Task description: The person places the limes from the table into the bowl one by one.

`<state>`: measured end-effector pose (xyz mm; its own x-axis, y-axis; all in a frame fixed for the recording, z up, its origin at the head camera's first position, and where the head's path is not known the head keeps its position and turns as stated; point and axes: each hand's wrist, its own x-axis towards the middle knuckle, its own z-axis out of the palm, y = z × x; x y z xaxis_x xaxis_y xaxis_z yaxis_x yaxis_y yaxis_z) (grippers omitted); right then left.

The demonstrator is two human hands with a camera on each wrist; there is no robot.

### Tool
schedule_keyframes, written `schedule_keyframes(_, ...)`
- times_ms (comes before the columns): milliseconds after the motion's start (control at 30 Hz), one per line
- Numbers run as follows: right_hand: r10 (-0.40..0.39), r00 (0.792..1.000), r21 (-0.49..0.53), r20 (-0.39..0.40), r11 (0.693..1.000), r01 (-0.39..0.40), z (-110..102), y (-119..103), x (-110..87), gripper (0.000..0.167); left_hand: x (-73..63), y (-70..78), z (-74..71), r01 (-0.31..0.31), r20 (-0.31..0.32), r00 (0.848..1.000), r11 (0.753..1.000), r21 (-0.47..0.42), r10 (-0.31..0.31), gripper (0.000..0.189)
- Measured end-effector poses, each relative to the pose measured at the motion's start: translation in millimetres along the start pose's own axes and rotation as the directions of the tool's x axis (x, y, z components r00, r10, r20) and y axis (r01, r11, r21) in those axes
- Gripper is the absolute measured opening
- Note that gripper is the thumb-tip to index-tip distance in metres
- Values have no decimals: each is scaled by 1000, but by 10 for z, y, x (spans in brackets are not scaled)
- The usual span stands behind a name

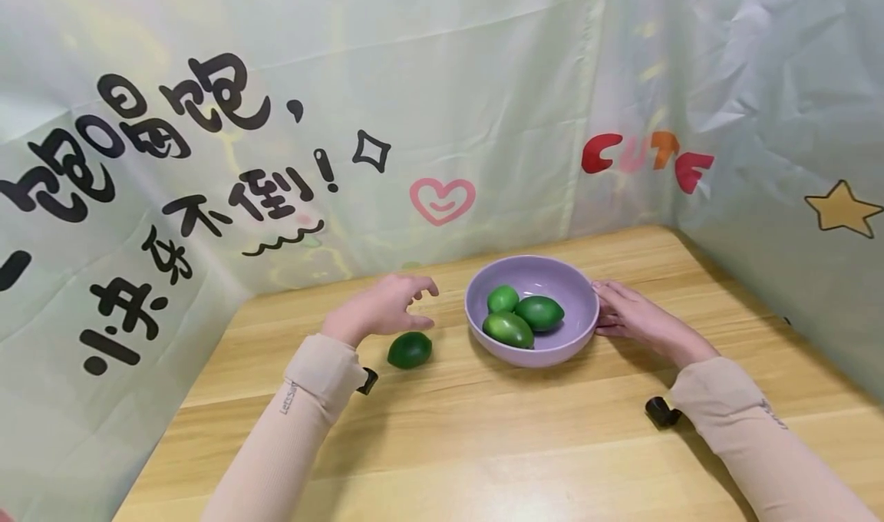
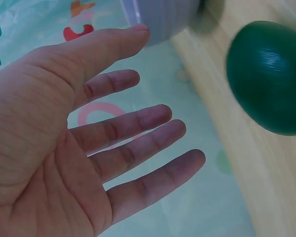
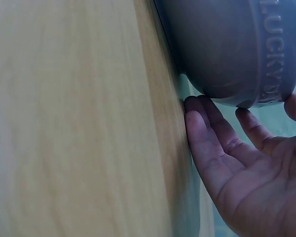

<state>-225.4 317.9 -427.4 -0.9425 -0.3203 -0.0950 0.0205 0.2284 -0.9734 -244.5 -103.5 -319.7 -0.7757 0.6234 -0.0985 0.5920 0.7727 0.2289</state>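
Note:
On the table, a dark green, smooth, oval fruit (image 1: 410,351) lies just below my left hand (image 1: 383,307). That hand hovers with its fingers spread and holds nothing; in the left wrist view the palm (image 2: 49,163) is bare, and the same fruit (image 2: 269,76) is off to its right. A purple bowl (image 1: 535,357) stands to the right, with three green fruits inside: a small round one (image 1: 503,299), a dark pointed one (image 1: 540,313) and a mottled one (image 1: 509,329). My right hand (image 1: 638,318) touches the bowl's right outer side with its fingertips, fingers mostly extended.
The wooden table (image 1: 483,445) is bordered by a printed cloth (image 1: 442,107) at the back and sides. Black wrist devices sit under both cuffs, one (image 1: 369,381) on the left and one (image 1: 661,413) on the right. Raised lettering marks the bowl (image 3: 227,44).

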Motion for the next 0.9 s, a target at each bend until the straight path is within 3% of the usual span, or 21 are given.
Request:
schedule_keyframes(333, 3, 1000, 4, 7, 1000, -3, -4, 1, 7, 60, -136, -79, 175, -4, 13, 1000, 1000, 21, 3, 46)
schedule_keyframes(733, 6, 1000, 0, 13, 1000, -6, -12, 1, 12, 63, -297, -170, 381, 63, 37, 997, 997, -47, -62, 51)
schedule_keyframes(900, 6, 1000, -4, 15, 1000, -6, -11, -2, 8, 63, -342, -197, 447, 76, 19, 997, 995, -69, -75, 53)
